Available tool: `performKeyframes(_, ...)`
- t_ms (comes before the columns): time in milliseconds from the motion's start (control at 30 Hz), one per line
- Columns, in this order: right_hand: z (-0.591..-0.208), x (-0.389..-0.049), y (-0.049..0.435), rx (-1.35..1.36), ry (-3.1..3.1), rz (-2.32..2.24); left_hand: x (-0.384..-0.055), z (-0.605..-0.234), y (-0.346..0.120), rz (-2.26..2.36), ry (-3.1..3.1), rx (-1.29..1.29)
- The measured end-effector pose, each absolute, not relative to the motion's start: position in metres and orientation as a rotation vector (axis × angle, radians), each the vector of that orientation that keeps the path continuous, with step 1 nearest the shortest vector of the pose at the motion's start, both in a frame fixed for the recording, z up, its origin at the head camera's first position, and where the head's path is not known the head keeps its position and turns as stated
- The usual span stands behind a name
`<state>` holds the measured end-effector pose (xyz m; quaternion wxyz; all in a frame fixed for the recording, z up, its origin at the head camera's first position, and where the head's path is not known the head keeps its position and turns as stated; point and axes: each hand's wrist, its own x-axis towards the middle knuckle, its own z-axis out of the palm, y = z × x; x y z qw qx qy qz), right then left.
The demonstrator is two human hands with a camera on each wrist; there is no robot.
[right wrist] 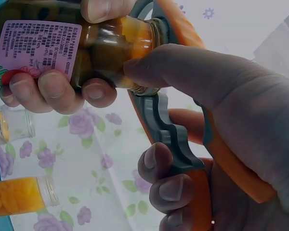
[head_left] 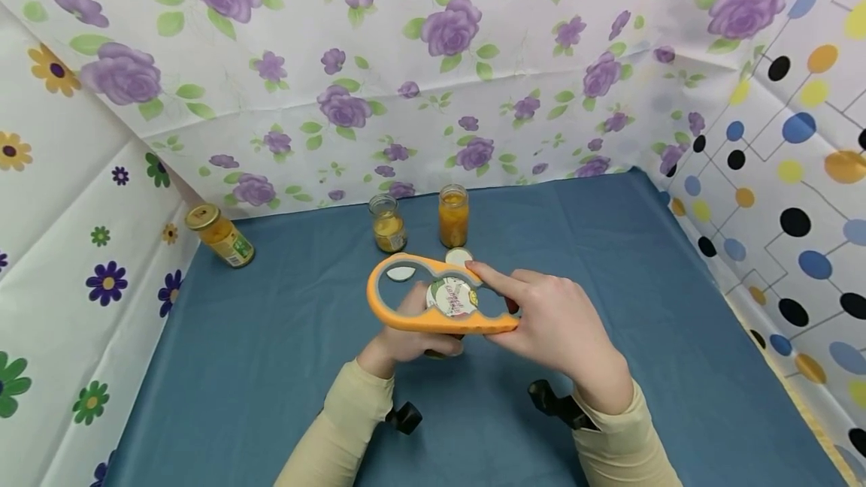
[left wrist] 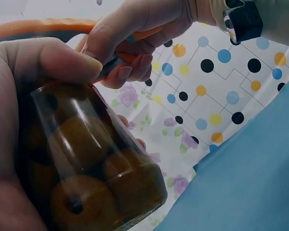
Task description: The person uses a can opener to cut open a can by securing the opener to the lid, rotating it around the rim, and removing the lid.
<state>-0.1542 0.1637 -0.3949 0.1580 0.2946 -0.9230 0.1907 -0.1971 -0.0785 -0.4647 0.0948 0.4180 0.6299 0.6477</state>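
My left hand grips a glass jar with a pink label and round, brownish, olive-like pieces inside. Its printed lid shows through the middle opening of an orange and grey jar opener. The handles of this opener are held by my right hand, its index finger stretched along the upper handle in the head view. Seen from the right wrist, the grey notched edges lie around the jar's lid end, and the right thumb reaches across the jar's neck. The left fingers wrap the labelled side.
Two lidless jars stand near the back edge: one with yellow contents, one with orange contents. Two pale lids lie in front of them. A jar with a gold lid leans at the far left of the blue tabletop.
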Motion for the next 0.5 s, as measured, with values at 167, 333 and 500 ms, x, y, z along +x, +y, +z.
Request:
performKeyframes(167, -0.3952, -0.1546, 0.164, 0.856, -2.637, 0.539, -0.1989, -0.4676, -0.0797, 1.883, 1.886, 1.245)
performKeyframes(333, -0.3947, -0.1551, 0.1645, 0.883, -2.61, 0.541, -0.1999, -0.468, -0.0825, 1.87, 1.856, 1.209)
performKeyframes(500, -0.3941, -0.1547, 0.1656, 0.89, -2.577, 0.577, -0.2024, -0.4695, -0.0821, 1.872, 1.783, 1.257)
